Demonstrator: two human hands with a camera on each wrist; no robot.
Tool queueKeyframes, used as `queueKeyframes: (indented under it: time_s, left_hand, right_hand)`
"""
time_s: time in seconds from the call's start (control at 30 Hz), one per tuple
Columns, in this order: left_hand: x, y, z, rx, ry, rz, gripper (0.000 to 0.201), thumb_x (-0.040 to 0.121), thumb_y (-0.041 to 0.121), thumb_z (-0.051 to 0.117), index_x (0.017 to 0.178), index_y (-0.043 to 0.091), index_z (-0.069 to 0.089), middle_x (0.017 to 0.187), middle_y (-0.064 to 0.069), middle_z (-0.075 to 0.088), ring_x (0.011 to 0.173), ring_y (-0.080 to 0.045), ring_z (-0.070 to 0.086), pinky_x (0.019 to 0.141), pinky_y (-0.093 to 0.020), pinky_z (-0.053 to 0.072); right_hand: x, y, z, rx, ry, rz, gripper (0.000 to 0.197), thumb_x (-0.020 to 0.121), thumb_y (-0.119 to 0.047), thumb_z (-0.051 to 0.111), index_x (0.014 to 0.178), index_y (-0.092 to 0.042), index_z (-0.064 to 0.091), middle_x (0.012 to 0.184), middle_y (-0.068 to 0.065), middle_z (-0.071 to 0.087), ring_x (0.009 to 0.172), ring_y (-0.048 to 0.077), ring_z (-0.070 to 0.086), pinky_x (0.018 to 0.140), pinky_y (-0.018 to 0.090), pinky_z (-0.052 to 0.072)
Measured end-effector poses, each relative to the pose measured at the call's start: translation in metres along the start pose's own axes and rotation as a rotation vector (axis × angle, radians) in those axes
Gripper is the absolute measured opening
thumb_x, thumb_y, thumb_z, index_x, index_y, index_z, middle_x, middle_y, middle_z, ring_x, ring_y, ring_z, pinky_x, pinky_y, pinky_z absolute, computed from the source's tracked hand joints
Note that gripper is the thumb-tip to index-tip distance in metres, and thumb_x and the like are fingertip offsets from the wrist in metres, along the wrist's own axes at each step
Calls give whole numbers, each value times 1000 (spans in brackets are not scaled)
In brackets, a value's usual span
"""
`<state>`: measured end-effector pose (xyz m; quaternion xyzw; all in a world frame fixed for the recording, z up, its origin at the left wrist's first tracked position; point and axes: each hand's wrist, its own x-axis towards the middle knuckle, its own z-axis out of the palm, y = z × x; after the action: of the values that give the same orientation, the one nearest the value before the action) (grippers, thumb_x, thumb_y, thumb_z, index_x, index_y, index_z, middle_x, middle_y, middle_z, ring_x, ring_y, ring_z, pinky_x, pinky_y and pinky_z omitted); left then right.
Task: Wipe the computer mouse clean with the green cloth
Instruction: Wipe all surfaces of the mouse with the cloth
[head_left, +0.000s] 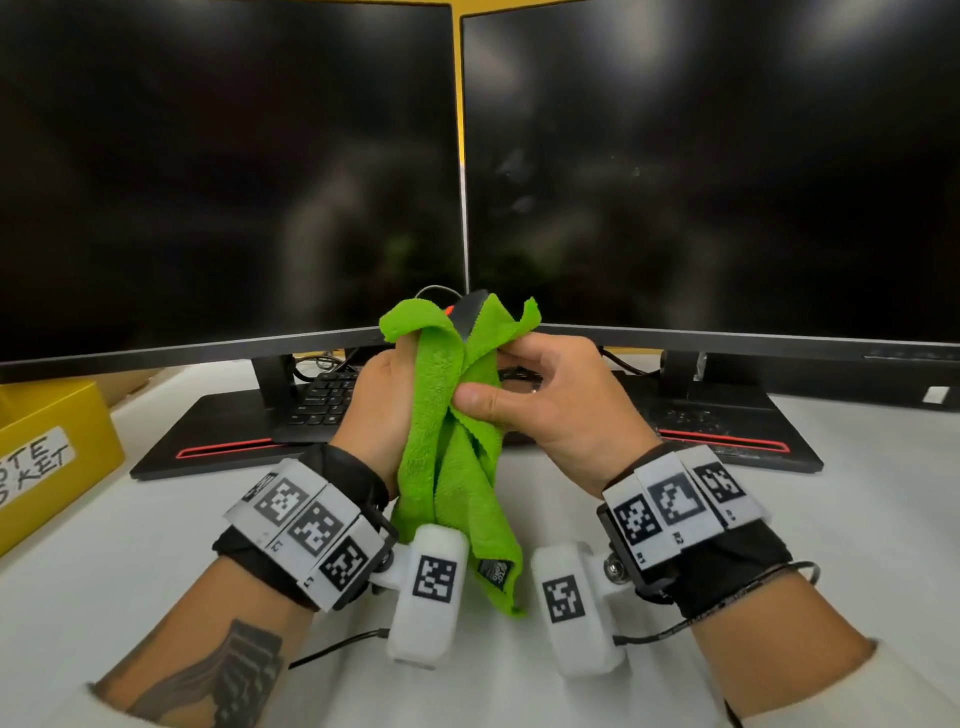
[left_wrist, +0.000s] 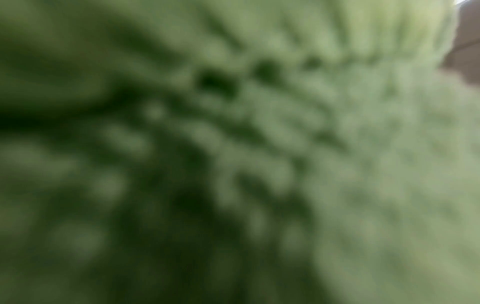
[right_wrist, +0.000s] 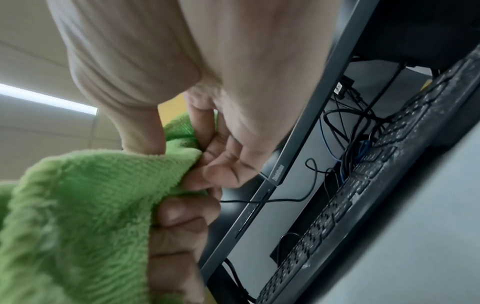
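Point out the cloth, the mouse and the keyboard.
cloth (head_left: 441, 415), head view, middle fold between the hands
mouse (head_left: 470, 314), head view, black top peeking out
keyboard (head_left: 324, 397), head view, keys left of the hands

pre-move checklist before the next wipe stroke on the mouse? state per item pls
1. Left hand holds the mouse through the green cloth: cannot tell; it grips the wrapped bundle, but the fingers are hidden.
2. Right hand has the cloth: ok; thumb and fingers pinch a fold.
3. Mouse exposed enough to see what is left to wipe: not ok; only a dark tip with a bit of orange shows above the cloth.
4. Left wrist view usable: not ok; blurred green fills it.
5. Bundle is held clear of the keyboard and the monitors: ok in the head view.
6. Loose cloth tail hangs between the wrists: ok, snagged on nothing visible.
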<state>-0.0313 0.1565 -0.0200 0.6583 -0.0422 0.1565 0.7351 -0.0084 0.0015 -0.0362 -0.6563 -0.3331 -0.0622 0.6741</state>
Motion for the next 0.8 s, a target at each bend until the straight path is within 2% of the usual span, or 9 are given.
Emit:
queueKeyframes:
  time_s: [0.07, 0.13, 0.2, 0.33, 0.4, 0.47, 0.53, 0.67, 0.8]
  left_hand:
    - [-2, -1, -1, -27, -8, -13, 36, 112, 30, 36, 84, 20, 57, 51, 13, 67, 47, 2, 63, 46, -10, 49]
    - [-3, 1, 1, 2, -31, -34, 45, 109, 42, 41, 77, 18, 61, 47, 8, 65, 48, -8, 63, 49, -20, 51]
    - [-1, 2, 5, -58, -89, -59, 54, 106, 54, 40, 81, 18, 70, 64, 0, 74, 66, -17, 69, 64, -29, 55]
    - [-5, 3, 13, -149, -254, -82, 64, 109, 57, 22, 119, 16, 71, 110, -9, 79, 101, -24, 75, 81, -36, 61]
    - [-5, 2, 12, -191, -281, -93, 71, 106, 62, 18, 124, 16, 69, 112, -11, 78, 101, -26, 75, 79, -38, 62]
    - [-5, 2, 8, -209, -283, -73, 73, 102, 68, 20, 119, 18, 70, 106, -10, 79, 97, -26, 77, 78, -42, 63]
    - [-5, 1, 5, -47, -210, -6, 69, 96, 78, 33, 117, 25, 71, 109, -14, 77, 104, -32, 75, 90, -55, 61]
    - [-1, -2, 0, 468, -75, 187, 31, 106, 46, 46, 115, 17, 49, 100, -19, 68, 96, -41, 68, 85, -56, 56]
    - [-2, -6, 3, 151, -88, 10, 41, 108, 43, 40, 89, 20, 67, 90, -9, 68, 90, -33, 68, 90, -49, 56]
  right_hand:
    - [-1, -2, 1, -6, 0, -19, 22, 86, -5, 80, 107, -1, 77, 104, 14, 80, 94, 25, 78, 83, 40, 64]
    - [-1, -4, 3, 22, 27, -19, 9, 90, -10, 75, 97, -3, 78, 93, 13, 79, 84, 22, 77, 78, 43, 65]
    - [1, -5, 4, 45, 90, -19, 17, 93, -14, 72, 89, 1, 78, 85, 21, 76, 76, 23, 74, 72, 44, 66]
    - [3, -6, 0, 62, 125, 7, 19, 97, -16, 68, 94, -1, 79, 90, 25, 77, 76, 24, 75, 72, 48, 66]
    - [2, -5, -1, 5, 108, -8, 16, 96, -20, 70, 97, -8, 81, 94, 20, 79, 82, 30, 77, 76, 55, 65]
    - [2, -5, 0, -12, 85, -22, 14, 95, -19, 70, 100, -10, 81, 89, 9, 81, 83, 26, 78, 74, 50, 66]
    - [2, -5, 2, -12, 69, -41, 12, 95, -16, 71, 101, -10, 80, 88, 0, 80, 84, 20, 78, 76, 46, 66]
    - [3, -1, -1, 2, 104, -63, 13, 94, -14, 74, 103, -9, 81, 96, 5, 82, 96, 28, 78, 87, 55, 63]
    - [2, 2, -2, -67, 100, -87, 20, 84, -10, 84, 103, -6, 82, 99, 8, 82, 98, 25, 78, 88, 49, 63]
